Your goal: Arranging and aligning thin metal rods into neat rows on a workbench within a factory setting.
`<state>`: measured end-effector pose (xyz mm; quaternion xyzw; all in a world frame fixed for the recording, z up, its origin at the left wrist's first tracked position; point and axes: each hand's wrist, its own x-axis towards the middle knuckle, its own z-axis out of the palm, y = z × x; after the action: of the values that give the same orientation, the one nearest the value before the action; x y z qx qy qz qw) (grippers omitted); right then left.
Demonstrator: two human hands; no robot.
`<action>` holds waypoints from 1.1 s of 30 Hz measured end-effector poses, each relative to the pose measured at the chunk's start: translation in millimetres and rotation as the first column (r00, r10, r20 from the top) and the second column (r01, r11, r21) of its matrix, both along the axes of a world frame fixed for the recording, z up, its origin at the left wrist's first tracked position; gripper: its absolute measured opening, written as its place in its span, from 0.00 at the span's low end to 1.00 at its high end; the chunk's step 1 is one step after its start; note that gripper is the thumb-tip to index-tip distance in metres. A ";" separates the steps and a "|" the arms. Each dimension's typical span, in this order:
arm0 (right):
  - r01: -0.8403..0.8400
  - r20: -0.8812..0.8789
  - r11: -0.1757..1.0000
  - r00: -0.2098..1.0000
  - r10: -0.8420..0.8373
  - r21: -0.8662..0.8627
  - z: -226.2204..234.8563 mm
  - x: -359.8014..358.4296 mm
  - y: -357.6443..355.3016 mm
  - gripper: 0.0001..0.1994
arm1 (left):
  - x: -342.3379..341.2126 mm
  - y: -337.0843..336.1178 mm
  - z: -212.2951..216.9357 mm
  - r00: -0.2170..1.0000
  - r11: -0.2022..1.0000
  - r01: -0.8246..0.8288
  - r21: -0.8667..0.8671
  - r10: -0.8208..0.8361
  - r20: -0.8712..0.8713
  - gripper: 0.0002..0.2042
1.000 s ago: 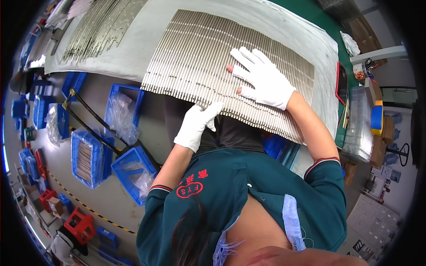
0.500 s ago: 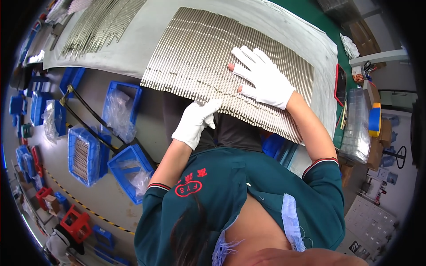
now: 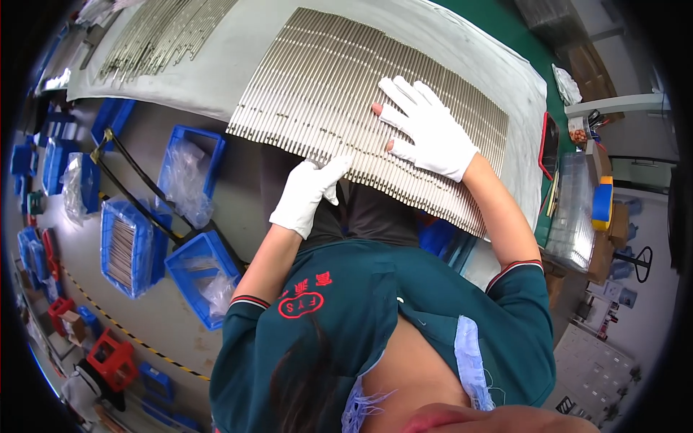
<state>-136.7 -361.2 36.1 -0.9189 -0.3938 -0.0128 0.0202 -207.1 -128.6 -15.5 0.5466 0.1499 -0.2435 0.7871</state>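
Across the bench [image 3: 498, 86], on a grey sheet, a wide row of thin metal rods [image 3: 346, 94] lies side by side, their near ends overhanging the bench edge above the person's lap. Part of the row is hidden under both gloved hands. A second pile of rods [image 3: 162, 32] at the far left is cut off by the rim. Below, on the floor, blue bins [image 3: 126, 245] hold clear bags whose contents are hard to make out. The right hand [image 3: 426, 130] lies flat and spread on the rods. The left hand [image 3: 310, 191] pinches the near rod ends; its fingertips are hidden.
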 end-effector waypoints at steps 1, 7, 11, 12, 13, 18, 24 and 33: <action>-0.004 0.001 1.000 1.000 0.004 -0.003 0.3 -0.2 0.6 0.30 | -0.3 -0.1 1.4 1.000 1.000 -0.004 -0.003 0.004 0.001 0.12; -0.061 -0.079 0.998 0.995 0.060 -0.011 8.5 -0.8 23.1 0.34 | 0.8 3.5 -6.9 1.000 0.999 0.005 -0.037 -0.005 0.007 0.11; -0.095 -0.101 0.995 0.991 0.092 -0.029 3.8 -0.2 30.2 0.35 | 2.5 0.1 5.6 0.997 0.982 -0.024 -0.185 0.011 -0.070 0.09; -0.102 -0.095 0.994 0.991 0.098 -0.033 4.1 0.3 30.4 0.35 | 2.6 0.2 6.3 0.994 0.977 -0.030 -0.211 0.007 -0.106 0.09; -0.100 -0.097 0.994 0.991 0.096 -0.038 6.2 0.2 31.2 0.36 | 1.9 0.8 5.0 0.994 0.977 -0.033 -0.213 0.011 -0.105 0.09; -0.093 -0.111 0.994 0.990 0.087 -0.051 6.6 -0.3 32.0 0.36 | 6.1 5.7 16.0 0.998 0.997 0.058 0.051 -0.056 -0.038 0.12; -0.089 -0.133 0.995 0.988 0.083 -0.036 6.8 0.1 31.8 0.36 | 4.0 6.4 4.1 1.000 0.999 0.006 -0.048 -0.007 -0.014 0.12; -0.099 -0.108 0.995 0.990 0.095 -0.032 8.1 -1.4 31.7 0.34 | 4.6 9.2 2.5 0.997 0.997 0.080 0.013 -0.079 -0.023 0.14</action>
<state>-138.2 -329.4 44.2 -0.8982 -0.4367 0.0444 0.0244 -202.5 -119.3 -12.9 0.5549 0.1388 -0.2798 0.7711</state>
